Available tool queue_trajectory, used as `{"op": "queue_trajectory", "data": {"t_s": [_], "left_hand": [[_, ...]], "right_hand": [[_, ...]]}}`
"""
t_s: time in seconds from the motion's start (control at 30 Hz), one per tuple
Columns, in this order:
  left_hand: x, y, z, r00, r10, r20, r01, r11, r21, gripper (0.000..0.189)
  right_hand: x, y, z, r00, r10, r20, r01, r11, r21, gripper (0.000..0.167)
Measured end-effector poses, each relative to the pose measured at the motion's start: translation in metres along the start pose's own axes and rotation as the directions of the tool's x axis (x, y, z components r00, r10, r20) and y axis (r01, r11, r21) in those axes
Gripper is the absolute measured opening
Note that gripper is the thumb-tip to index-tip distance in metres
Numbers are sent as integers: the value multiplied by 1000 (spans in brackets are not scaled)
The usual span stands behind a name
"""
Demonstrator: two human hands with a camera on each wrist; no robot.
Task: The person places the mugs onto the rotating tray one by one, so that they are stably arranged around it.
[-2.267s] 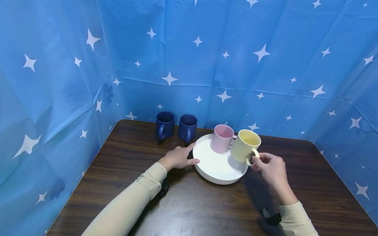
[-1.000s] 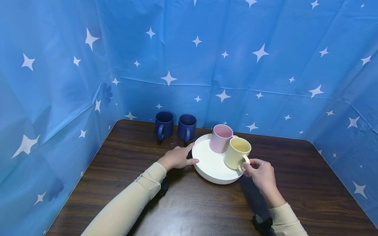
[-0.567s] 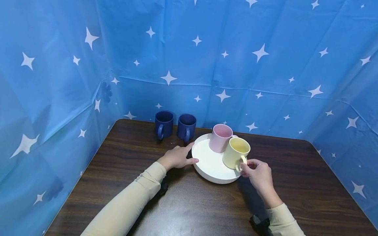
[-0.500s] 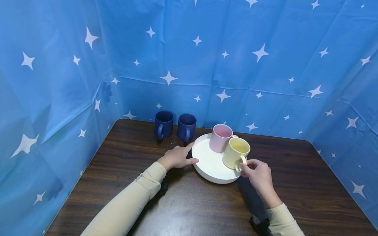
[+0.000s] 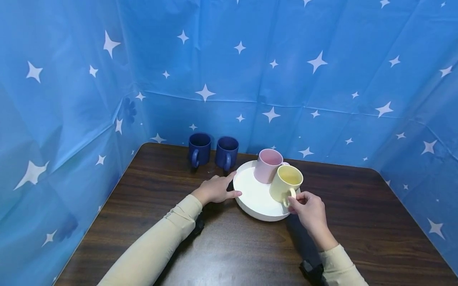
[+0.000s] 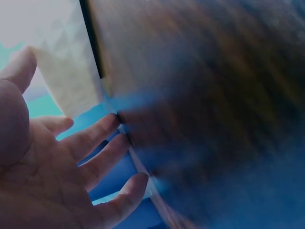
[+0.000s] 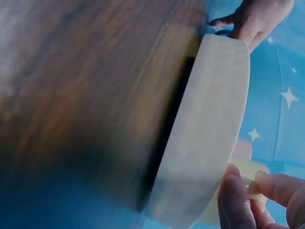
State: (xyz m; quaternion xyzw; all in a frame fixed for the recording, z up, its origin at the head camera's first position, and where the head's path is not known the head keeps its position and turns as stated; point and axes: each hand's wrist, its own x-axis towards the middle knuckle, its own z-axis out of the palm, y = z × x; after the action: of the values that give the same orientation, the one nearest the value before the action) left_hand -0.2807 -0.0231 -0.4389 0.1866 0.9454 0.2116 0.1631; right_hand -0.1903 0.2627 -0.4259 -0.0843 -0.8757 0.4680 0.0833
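A white round tray (image 5: 250,194) with a low wall stands on the wooden table, holding a pink mug (image 5: 265,171) at its back. In front of the pink mug, a pale yellow mug (image 5: 280,190) sits upright inside the tray's right side. My right hand (image 5: 310,212) pinches the yellow mug's handle between thumb and fingers, seen close up in the right wrist view. At the tray's left rim, my left hand (image 5: 216,190) rests with thumb and index finger spread against the edge. The left wrist view shows its other fingers loosely extended beside the tray wall (image 6: 66,67).
Two dark blue mugs, one at the back left (image 5: 200,153) and the other (image 5: 227,153) nearer the tray, stand with handles facing forward. The dark wooden table (image 5: 243,254) is enclosed behind and at the sides by a blue star-patterned curtain (image 5: 286,71).
My right hand has moved left and lowered the yellow mug from over the tray's right rim down into the tray. The left hand has stayed at the rim.
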Motion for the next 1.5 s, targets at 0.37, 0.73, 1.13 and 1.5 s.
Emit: {"op": "queue_trajectory", "data": {"t_s": [0.37, 0.73, 1.13, 1.5], "left_hand": [[-1, 2, 0, 1000, -18, 10, 18, 1000, -2, 86], [2, 1, 0, 1000, -15, 25, 15, 1000, 2, 87], [16, -8, 9, 998, -46, 35, 46, 999, 13, 91], [7, -1, 3, 999, -18, 27, 17, 1000, 18, 86]], "right_hand": [[5, -3, 2, 1000, 9, -2, -9, 1000, 27, 16], [11, -4, 0, 999, 26, 21, -27, 999, 25, 17], [14, -3, -2, 998, 21, 57, -23, 1000, 22, 18], [18, -2, -16, 984, 12, 177, -8, 1000, -19, 23]]}}
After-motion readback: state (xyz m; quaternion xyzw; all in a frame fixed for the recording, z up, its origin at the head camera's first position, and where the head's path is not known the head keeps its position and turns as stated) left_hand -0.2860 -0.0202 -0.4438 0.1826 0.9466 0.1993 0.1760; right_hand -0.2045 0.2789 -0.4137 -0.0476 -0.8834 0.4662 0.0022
